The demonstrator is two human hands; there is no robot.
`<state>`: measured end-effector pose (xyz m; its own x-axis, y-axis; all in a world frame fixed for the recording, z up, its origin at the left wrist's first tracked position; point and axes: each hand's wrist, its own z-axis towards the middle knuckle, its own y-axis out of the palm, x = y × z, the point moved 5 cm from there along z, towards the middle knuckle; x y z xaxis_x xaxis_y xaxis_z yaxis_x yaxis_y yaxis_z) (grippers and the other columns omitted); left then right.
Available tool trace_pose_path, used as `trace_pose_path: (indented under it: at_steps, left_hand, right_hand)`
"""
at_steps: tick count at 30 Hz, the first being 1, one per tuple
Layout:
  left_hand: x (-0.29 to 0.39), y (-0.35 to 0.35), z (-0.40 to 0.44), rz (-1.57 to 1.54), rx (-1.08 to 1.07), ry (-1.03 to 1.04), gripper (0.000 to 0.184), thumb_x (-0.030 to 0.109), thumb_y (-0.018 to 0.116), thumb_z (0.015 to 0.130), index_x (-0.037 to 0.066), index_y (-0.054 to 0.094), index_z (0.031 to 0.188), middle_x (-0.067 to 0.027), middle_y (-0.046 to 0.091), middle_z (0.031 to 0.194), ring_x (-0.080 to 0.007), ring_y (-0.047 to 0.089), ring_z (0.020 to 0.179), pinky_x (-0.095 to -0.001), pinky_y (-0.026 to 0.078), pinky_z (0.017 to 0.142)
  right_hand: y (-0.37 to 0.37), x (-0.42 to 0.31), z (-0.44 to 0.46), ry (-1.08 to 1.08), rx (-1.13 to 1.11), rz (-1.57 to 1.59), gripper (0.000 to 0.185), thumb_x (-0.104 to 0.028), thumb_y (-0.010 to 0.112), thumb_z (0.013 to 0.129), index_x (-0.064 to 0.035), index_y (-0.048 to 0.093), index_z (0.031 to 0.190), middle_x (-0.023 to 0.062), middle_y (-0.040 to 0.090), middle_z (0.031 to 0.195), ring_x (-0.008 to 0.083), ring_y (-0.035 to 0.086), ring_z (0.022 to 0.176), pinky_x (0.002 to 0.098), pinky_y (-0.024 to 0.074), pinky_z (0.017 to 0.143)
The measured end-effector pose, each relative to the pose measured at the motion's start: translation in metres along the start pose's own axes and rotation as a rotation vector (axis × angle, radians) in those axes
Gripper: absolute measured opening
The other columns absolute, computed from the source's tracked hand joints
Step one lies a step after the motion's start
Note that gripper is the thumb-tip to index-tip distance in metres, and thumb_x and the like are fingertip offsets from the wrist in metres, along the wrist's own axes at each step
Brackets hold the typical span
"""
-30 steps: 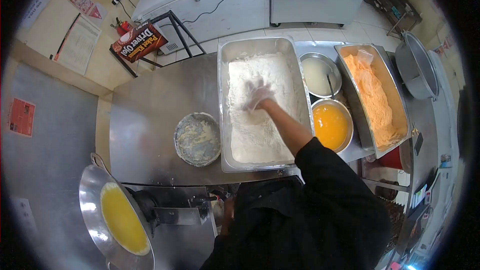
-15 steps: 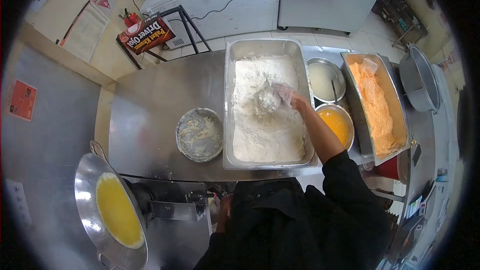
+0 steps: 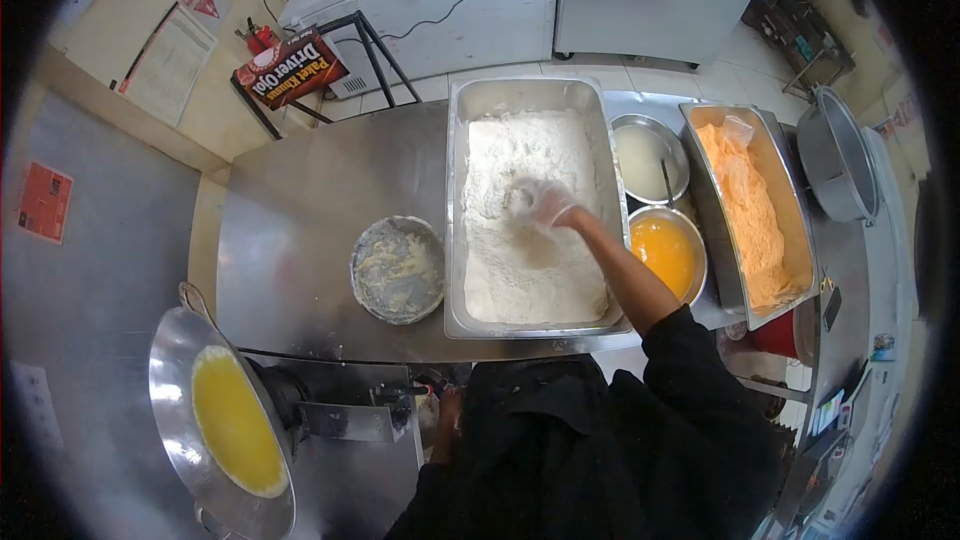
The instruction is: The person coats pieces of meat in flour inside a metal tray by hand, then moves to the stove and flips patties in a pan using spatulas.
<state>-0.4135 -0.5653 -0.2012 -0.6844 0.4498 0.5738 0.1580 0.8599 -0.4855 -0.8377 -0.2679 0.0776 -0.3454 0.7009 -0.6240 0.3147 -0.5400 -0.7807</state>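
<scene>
My right hand [image 3: 548, 204], in a clear glove, is low over the white flour [image 3: 530, 285] in a deep steel tray [image 3: 455, 210]. Its fingers are apart and point left, touching the flour's surface near the middle, with loose flour beneath them. Beside my dark clothing, my left hand [image 3: 450, 410] hangs low near the stove; its fingers are hidden. A floury round bowl [image 3: 398, 270] sits left of the tray. To the right are a bowl of cloudy liquid [image 3: 640, 155] and a bowl of orange-yellow liquid [image 3: 663, 252].
A long steel pan [image 3: 735, 285] with orange crumbs stands at the right. Lower left, a large wok [image 3: 180, 420] holds yellow liquid on a burner. A grey pot [image 3: 835, 155] is at the far right. A chest freezer [image 3: 460, 30] stands behind the steel table [image 3: 290, 230].
My right hand first moved up and right, lifting flour, then came back left and down, and the lifted flour is back in the tray. The view shifted slightly. My left hand stays low.
</scene>
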Motion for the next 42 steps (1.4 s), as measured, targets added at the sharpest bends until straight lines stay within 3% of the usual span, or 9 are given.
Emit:
trace_pose_path:
  at_steps: [4, 8, 11, 13, 22, 30, 36, 40, 42]
  left_hand:
    - [-0.027, 0.007, 0.023, 0.116, 0.022, 0.049, 0.043, 0.042, 0.051, 0.083, 0.001, 0.062, 0.083, -0.022, 0.062, 0.082, -0.0339, 0.06, 0.076, -0.0432, 0.043, 0.067]
    - [-0.052, 0.015, 0.032, -0.152, 0.091, 0.059, 0.042, 0.041, 0.052, 0.083, -0.001, 0.062, 0.084, -0.0206, 0.062, 0.083, -0.031, 0.06, 0.078, -0.0427, 0.043, 0.068]
    - [-0.064, 0.026, 0.026, -0.121, -0.127, -0.059, 0.042, 0.04, 0.053, 0.082, -0.001, 0.062, 0.087, -0.0195, 0.063, 0.087, -0.0281, 0.061, 0.085, -0.0417, 0.043, 0.072]
    - [-0.068, 0.02, 0.019, -0.397, 0.003, 0.078, 0.039, 0.038, 0.053, 0.083, 0.0, 0.062, 0.088, -0.0177, 0.064, 0.087, -0.0252, 0.061, 0.084, -0.0397, 0.043, 0.072]
    - [0.04, -0.02, -0.02, 0.039, 0.062, -0.061, 0.036, 0.035, 0.053, 0.084, 0.001, 0.063, 0.088, -0.018, 0.063, 0.083, -0.0257, 0.06, 0.077, -0.0392, 0.043, 0.067]
    - [-0.028, 0.007, 0.017, -0.015, -0.001, 0.037, 0.036, 0.035, 0.053, 0.083, 0.0, 0.063, 0.088, -0.0183, 0.063, 0.081, -0.027, 0.06, 0.075, -0.0401, 0.043, 0.066]
    - [-0.024, 0.008, 0.017, -0.081, -0.034, 0.04, 0.036, 0.035, 0.053, 0.083, 0.0, 0.063, 0.088, -0.0183, 0.063, 0.081, -0.0273, 0.061, 0.076, -0.0402, 0.043, 0.067]
    - [-0.027, 0.009, 0.019, -0.106, -0.041, 0.045, 0.037, 0.035, 0.053, 0.083, 0.0, 0.063, 0.088, -0.0184, 0.063, 0.081, -0.0275, 0.061, 0.076, -0.0403, 0.043, 0.067]
    - [-0.028, 0.01, 0.022, -0.12, -0.044, 0.047, 0.037, 0.035, 0.053, 0.083, 0.0, 0.063, 0.088, -0.0184, 0.063, 0.081, -0.0276, 0.061, 0.076, -0.0403, 0.043, 0.067]
  right_hand:
    - [0.046, 0.021, 0.019, -0.148, -0.125, -0.419, 0.033, -0.031, 0.057, 0.08, -0.0077, 0.056, 0.103, 0.0214, 0.058, 0.096, 0.0351, 0.057, 0.088, 0.0389, 0.0463, 0.078]
    - [-0.01, 0.05, 0.022, 0.07, 0.064, -0.173, 0.025, -0.021, 0.053, 0.08, -0.0055, 0.055, 0.099, 0.019, 0.058, 0.094, 0.0316, 0.057, 0.083, 0.0405, 0.0463, 0.075]
    - [-0.005, 0.091, 0.03, -0.255, 0.069, -0.525, 0.024, -0.022, 0.054, 0.081, -0.0037, 0.054, 0.096, 0.0197, 0.058, 0.09, 0.0309, 0.057, 0.081, 0.0414, 0.0458, 0.073]
    - [-0.009, 0.109, 0.033, 0.153, 0.055, -0.02, 0.038, -0.035, 0.052, 0.079, -0.005, 0.055, 0.101, 0.024, 0.058, 0.099, 0.0374, 0.057, 0.088, 0.0416, 0.0426, 0.084]
    - [0.015, 0.055, 0.017, 0.136, -0.012, -0.243, 0.044, -0.03, 0.066, 0.073, -0.0003, 0.05, 0.102, 0.0197, 0.057, 0.089, 0.0328, 0.057, 0.084, 0.0373, 0.0457, 0.075]
    - [-0.011, 0.065, 0.024, 0.042, -0.209, 0.144, 0.041, -0.022, 0.066, 0.072, -0.0034, 0.051, 0.104, 0.0148, 0.058, 0.096, 0.0237, 0.057, 0.087, 0.0322, 0.047, 0.073]
    - [0.039, 0.06, 0.021, 0.04, -0.061, -0.389, 0.042, -0.02, 0.069, 0.067, -0.0053, 0.052, 0.103, 0.0159, 0.059, 0.092, 0.0263, 0.057, 0.078, 0.0334, 0.0467, 0.07]
    - [0.014, 0.053, 0.016, -0.093, -0.168, -0.145, 0.042, -0.018, 0.068, 0.069, -0.0058, 0.052, 0.106, 0.015, 0.058, 0.094, 0.0249, 0.057, 0.082, 0.0346, 0.0461, 0.074]
    - [0.003, 0.065, 0.014, 0.261, -0.096, 0.583, 0.035, -0.014, 0.064, 0.074, -0.0054, 0.053, 0.106, 0.0138, 0.06, 0.092, 0.0234, 0.057, 0.08, 0.0339, 0.0467, 0.074]
